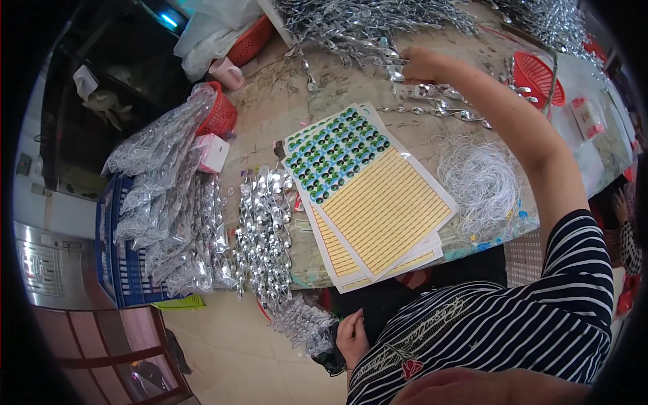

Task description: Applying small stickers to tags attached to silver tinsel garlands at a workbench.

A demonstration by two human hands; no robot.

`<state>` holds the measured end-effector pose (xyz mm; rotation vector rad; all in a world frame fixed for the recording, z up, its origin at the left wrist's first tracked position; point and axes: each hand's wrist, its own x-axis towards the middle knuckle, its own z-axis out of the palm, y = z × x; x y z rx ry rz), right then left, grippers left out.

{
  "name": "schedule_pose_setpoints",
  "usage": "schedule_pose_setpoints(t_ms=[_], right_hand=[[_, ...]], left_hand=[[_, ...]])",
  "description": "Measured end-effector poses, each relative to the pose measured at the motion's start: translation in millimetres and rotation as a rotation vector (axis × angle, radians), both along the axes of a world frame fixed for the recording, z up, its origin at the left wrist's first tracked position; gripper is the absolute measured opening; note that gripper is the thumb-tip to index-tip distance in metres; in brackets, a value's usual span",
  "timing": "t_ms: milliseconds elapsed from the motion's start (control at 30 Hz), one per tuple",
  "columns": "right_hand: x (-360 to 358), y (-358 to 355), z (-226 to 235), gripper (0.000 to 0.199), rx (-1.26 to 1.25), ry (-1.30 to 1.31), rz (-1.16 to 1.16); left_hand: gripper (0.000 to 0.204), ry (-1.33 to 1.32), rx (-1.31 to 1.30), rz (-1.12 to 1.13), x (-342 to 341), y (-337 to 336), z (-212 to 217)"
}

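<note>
My right hand (424, 66) reaches across the table to the far side. Its fingers are closed on a shiny silver twisted foil strip (395, 71) at the near edge of a large pile of such strips (364, 30). Low in the view, my left hand (352, 337) rests at my lap with curled fingers and nothing visible in it. Beside it hangs a bunch of silver strips (304, 324). Between my arms lie sticker sheets (388, 209), stacked askew, with green and blue round stickers and rows of yellow ones.
Left of the sheets lie silver twisted strips (263, 229) and clear-bagged ones (162, 196) over a blue crate (108, 236). White string (482, 179) is heaped at the right. Red baskets (538, 79) (219, 111), a pink mug (227, 73) and a tissue pack (213, 152) stand around the table.
</note>
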<state>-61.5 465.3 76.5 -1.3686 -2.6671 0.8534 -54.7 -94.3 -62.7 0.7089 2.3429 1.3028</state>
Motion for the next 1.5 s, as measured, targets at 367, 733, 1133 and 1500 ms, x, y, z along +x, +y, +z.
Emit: schedule_pose_setpoints(t_ms=[367,733,1133,1500], right_hand=[[75.7,-15.0,30.9,0.019,-0.194,0.621,-0.072],[52.6,-34.9,128.9,0.012,0.043,0.885,0.222],[78.2,4.9,-33.8,0.06,0.273,0.057,0.186],[-93.2,48.3,-28.1,0.1,0.812,0.227,-0.031]], left_hand=[[0.018,-0.044,0.015,-0.041,3.7,4.3,-3.4],[0.017,-0.043,0.004,-0.067,12.4,11.0,8.8],[0.019,-0.027,-0.024,-0.082,11.1,5.1,5.1],[0.018,0.02,-0.084,-0.007,9.4,-10.0,2.2]])
